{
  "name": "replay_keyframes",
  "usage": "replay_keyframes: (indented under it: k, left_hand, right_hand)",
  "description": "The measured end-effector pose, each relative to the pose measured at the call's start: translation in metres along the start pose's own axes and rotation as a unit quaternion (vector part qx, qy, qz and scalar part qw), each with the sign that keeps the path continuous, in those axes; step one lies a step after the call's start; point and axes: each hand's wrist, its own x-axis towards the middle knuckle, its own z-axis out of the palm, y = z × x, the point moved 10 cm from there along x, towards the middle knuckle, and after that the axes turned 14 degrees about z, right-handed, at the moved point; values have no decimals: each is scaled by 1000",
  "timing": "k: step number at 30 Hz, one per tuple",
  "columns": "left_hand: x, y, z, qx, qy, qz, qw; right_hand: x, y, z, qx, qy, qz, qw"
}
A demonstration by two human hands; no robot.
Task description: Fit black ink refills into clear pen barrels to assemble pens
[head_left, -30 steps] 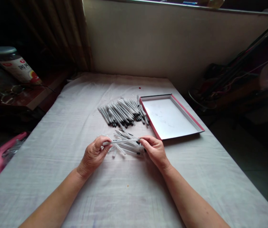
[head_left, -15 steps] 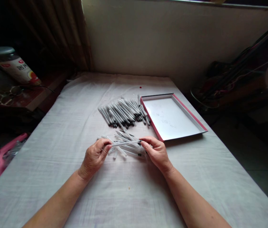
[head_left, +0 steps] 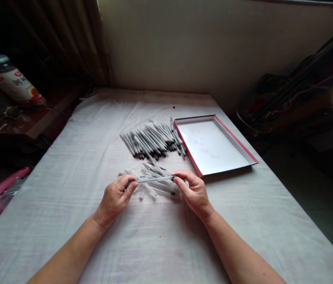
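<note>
Between my two hands a pale, slender pen (head_left: 154,179) is stretched level above the table. My left hand (head_left: 116,196) pinches its left end with thumb and fingers. At the dark right end, my right hand (head_left: 194,193) closes thumb and forefinger on it. Under and just behind the pen lies a loose heap of pen parts (head_left: 153,192), clear tubes and thin dark refills, partly covered by my hands. Farther back, a larger pile of pens (head_left: 148,138) with black tips lies on the cloth, mostly slanting the same way.
A shallow white box lid (head_left: 213,146) with red sides lies right of the pens. The table wears a pale cloth (head_left: 80,189). On a side table at left are a labelled jar (head_left: 12,81) and glasses (head_left: 6,118). A pink-handled object (head_left: 2,193) is at the left edge.
Both hands keep their pinch on the pen, which stays in nearly the same place. The whole view has shifted slightly.
</note>
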Motion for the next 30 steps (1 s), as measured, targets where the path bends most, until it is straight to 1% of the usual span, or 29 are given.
replay_keyframes:
  k: [2, 4, 7, 9, 12, 16, 19, 21, 23, 25, 28, 30]
  left_hand:
    - [0, -1, 6, -24, -27, -14, 999]
    - [-2, -5, 11, -63, -46, -43, 996]
    - [-7, -13, 14, -112, -53, -93, 988]
    - [-8, -15, 14, -123, -46, -105, 986]
    - [-7, -12, 12, -128, -20, -94, 987]
    - [-4, -5, 4, -98, 15, -50, 994]
    - [-3, -9, -5, -57, 28, -50, 997]
    - [-4, -14, -9, -52, 37, -66, 996]
    - [-5, -18, -10, -57, 38, -76, 995]
    - [-6, -19, -7, -62, 31, -78, 995]
    - [-6, -17, -3, -55, 21, -72, 996]
    - [-6, -17, -3, -48, 17, -73, 996]
  right_hand:
    - [-1, -2, -2, 0, 13, -8, 1000]
    - [-1, -4, -2, -1, 14, -13, 1000]
    - [-2, -6, -1, -3, 8, -20, 1000]
    - [-2, -5, -1, -4, 8, -17, 1000]
    - [-1, -2, -2, -7, 16, 0, 1000]
    - [1, 7, -3, 21, 22, 39, 999]
    - [4, 24, -14, 71, 69, 94, 991]
    - [5, 32, -19, 66, 92, 110, 988]
    - [7, 32, -17, 15, 90, 93, 992]
    - [8, 26, -13, -59, 85, 49, 993]
    - [6, 15, -8, -147, 91, -19, 985]
    - [5, 12, -6, -175, 94, -38, 979]
